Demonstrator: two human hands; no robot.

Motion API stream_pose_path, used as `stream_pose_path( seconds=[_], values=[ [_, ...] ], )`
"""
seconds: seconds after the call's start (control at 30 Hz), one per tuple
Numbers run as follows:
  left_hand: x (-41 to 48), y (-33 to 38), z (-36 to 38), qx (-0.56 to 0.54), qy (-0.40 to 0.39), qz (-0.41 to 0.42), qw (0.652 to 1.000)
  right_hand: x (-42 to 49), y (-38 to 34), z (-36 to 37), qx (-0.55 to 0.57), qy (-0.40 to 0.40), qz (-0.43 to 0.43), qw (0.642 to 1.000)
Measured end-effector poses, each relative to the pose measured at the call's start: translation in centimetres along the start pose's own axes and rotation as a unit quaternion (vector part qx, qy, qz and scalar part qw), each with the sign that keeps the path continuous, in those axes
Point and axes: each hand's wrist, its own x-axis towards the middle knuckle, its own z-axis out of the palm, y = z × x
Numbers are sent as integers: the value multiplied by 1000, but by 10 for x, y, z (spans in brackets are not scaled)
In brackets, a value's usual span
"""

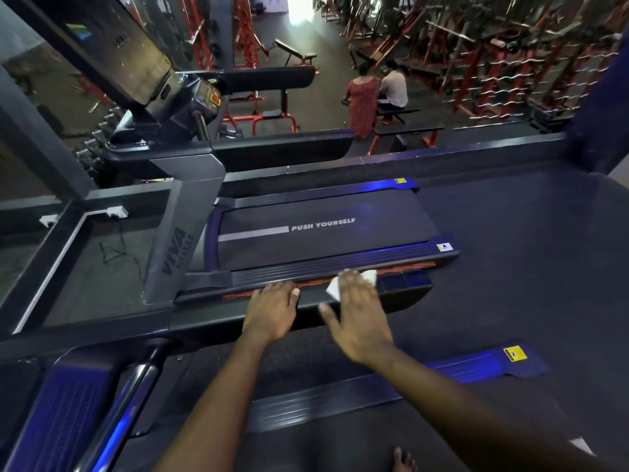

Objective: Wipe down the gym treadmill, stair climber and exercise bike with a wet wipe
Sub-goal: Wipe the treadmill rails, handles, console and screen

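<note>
Head view: the person stands on 1 treadmill (pixel 340 396) and looks down across its side handrail (pixel 211 318). A 2nd treadmill (pixel 323 233) lies parallel beyond the rail.
Handrail axis: long axis runs left to right across the frame. The rounded free end is at the right and the upright is at the left.
Right hand (pixel 357 315): palm down on the rail near its free end, fingers (pixel 354 281) straight and spread, thumb out to the left. The hand is flat and presses the wipe onto the rail; nothing is clasped.
Left hand (pixel 272 308): set on the same rail just left of the right hand and apart from it. The thumb lies along the top and the fingers fold over the far edge, apparently holding the rail as a brace.
Wet wipe (pixel 335 287): white, trapped under the right fingers, with 2 corners showing, 1 on each side of them.
Governing relation: the wipe lies directly under the right hand, which is the nearer and only working hand. Most of the rail's length lies to its left, past the bracing hand.
Judgement: a stroke along the rail's axis appears to be next. A short run remains to the right. A leftward pass would probably require the left hand to shift first.
Risk: the loose corners could fold under or slip from a flat palm.
</note>
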Motion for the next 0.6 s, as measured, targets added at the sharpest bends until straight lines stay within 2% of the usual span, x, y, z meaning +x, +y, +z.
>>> stream_pose_path(
  seconds=[0.07, 0.1, 0.2, 0.23, 0.27, 0.37, 0.43, 0.57, 0.6],
  values=[
    [0, -1, 0, -1, 1, 2, 1000, -1, 5, 0, -9, -17, -79, 997],
    [-2, -3, 0, 2, 2, -2, 1000, 6, 16, -4, -6, -10, -68, 998],
    [-7, -13, -2, 25, 29, -61, 997, 16, 27, -15, -1, 21, 99, 995],
    [-10, -21, -4, 33, 45, -89, 995, 16, 17, -10, -1, 24, 111, 993],
    [-12, -25, -5, 39, 58, -105, 992, 13, 7, -4, 2, 20, 84, 996],
    [-20, -42, -8, 42, 84, -121, 988, 9, -15, 8, 2, -35, -128, 991],
    [-24, -45, -9, 38, 86, -112, 989, 21, -7, 1, -8, -65, -163, 984],
    [-25, -45, -8, 38, 86, -107, 990, 21, -12, -3, -52, -41, -10, 998],
    [-24, -45, -8, 38, 91, -107, 989, 18, -24, 1, -52, -47, -4, 998]
  ],
)
